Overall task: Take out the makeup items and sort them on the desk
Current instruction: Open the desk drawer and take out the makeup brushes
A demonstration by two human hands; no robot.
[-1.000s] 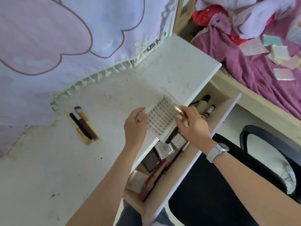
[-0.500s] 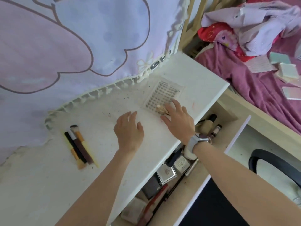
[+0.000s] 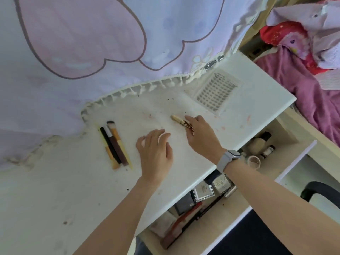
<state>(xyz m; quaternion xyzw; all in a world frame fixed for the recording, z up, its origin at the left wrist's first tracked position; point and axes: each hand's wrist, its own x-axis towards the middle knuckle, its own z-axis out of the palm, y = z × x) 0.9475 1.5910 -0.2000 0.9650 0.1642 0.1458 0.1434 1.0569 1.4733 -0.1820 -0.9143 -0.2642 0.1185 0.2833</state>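
Head view: right hand [image 3: 201, 138] lays its fingers on a small cream tube [image 3: 181, 122] lying on the tabletop [image 3: 55, 199]; whether that grip pinches it, I cannot tell. Left hand [image 3: 156, 153] hovers relaxed, empty. Light, rigid, prone to rolling; best pinched mid-barrel.

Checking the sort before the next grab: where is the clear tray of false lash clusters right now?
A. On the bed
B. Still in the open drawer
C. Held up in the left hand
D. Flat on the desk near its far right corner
D. The lash tray lies flat on the desk by the far right corner, apart from both hands; the left hand holds nothing.
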